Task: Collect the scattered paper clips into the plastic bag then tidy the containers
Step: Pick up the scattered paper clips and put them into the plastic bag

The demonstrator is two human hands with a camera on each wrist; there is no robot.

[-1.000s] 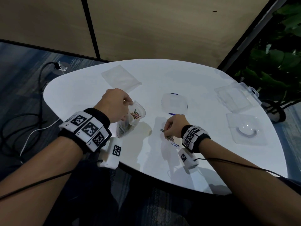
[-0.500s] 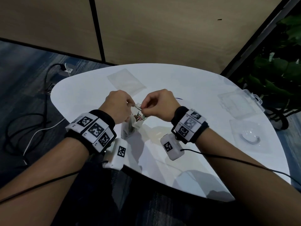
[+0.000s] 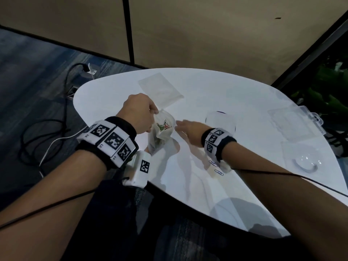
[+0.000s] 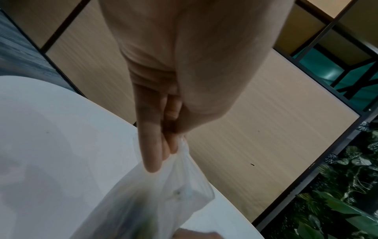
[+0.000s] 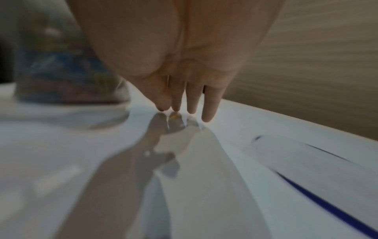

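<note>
I'm pinching 1 plastic bag of clips at its rim with my left hand; my right hand is hovering released beside it. 2 paper clips are lying on the desk near my right wrist.

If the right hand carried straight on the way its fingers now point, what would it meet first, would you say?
Probably the plastic bag that the left hand pinches open: the right hand points straight fingers toward it, low over the table. The gap looks small, though depth is unclear.
</note>
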